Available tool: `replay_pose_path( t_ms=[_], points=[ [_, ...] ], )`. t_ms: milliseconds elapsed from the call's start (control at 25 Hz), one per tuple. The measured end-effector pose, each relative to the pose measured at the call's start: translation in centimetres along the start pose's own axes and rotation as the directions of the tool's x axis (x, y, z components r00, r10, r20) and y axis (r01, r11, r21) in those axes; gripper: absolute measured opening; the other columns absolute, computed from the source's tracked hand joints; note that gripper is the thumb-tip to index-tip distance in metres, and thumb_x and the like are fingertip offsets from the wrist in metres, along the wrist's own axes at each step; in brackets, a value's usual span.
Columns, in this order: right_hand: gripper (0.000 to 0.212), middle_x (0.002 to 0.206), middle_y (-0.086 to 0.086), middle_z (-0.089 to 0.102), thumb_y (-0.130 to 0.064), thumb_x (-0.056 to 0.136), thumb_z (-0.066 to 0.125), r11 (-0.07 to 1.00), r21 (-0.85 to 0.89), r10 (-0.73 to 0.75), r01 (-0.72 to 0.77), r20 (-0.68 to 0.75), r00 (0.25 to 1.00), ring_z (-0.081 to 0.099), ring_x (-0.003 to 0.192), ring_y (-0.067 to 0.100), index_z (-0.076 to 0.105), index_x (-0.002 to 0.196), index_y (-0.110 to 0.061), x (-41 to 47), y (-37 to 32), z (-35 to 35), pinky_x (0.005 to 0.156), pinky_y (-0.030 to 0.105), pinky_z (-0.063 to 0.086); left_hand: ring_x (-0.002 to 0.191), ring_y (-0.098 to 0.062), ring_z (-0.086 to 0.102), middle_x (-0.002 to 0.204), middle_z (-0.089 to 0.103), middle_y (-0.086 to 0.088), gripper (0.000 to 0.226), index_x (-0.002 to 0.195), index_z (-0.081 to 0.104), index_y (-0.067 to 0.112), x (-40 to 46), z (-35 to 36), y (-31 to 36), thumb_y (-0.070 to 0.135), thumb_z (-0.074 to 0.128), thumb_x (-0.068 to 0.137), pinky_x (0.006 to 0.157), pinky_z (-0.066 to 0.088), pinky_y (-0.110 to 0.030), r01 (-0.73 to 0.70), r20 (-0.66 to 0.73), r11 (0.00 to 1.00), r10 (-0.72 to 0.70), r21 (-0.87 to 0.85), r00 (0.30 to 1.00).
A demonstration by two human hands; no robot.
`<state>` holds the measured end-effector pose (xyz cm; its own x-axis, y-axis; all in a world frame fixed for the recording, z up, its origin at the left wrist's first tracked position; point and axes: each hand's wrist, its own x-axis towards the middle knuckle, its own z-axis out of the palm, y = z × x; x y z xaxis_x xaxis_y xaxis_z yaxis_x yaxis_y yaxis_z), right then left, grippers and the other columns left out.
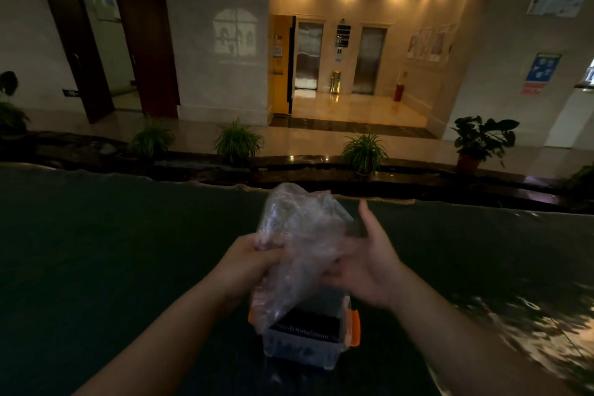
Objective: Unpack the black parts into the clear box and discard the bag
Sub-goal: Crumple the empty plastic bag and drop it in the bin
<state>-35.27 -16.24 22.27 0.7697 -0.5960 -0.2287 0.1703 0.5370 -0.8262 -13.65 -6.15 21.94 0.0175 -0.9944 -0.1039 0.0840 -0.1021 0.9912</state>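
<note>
Above the box point(305, 341), left hand point(254, 259) pinches the bag point(299, 235); right hand point(366, 264) spread against it; limp, light, slippery film, so bunch it

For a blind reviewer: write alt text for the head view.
Two bare hands hold a crumpled clear plastic bag above a clear box with orange latches, black parts already inside. The left hand grips the bag; the right hand is open beside it. Dim lobby with potted plants behind.
</note>
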Motion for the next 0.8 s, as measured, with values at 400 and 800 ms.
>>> replay_pose_path(
  t_ms=[400,800],
  points=[
    [0.040,0.127,0.021,0.070,-0.003,0.094,0.068,0.994,-0.110,-0.004,-0.004,-0.070,0.998,0.067,0.118,0.039,0.063,0.132,-0.012,0.5,2.8,0.9,0.093,0.052,0.057,0.102,-0.031,0.074,0.109,0.077,-0.015,0.026,0.109,0.076,0.015,-0.2,-0.6,0.3,0.023,0.072,0.084,0.081,0.062,-0.042,-0.010,-0.049,1.000,0.009,-0.011,0.999],
    [0.013,0.110,0.009,0.077,-0.012,0.091,0.074,0.743,-0.639,-0.237,0.198,0.024,0.971,0.073,0.105,0.024,0.078,0.101,-0.004,0.1,1.2,1.7,0.090,0.039,0.058,0.120,-0.045,0.061,0.132,0.064,-0.024,0.077,0.129,0.068,0.017,-1.7,-3.1,1.1,0.069,0.061,0.072,0.090,0.057,-0.055,0.133,0.249,0.947,-0.059,-0.292,0.967]
  ],
)
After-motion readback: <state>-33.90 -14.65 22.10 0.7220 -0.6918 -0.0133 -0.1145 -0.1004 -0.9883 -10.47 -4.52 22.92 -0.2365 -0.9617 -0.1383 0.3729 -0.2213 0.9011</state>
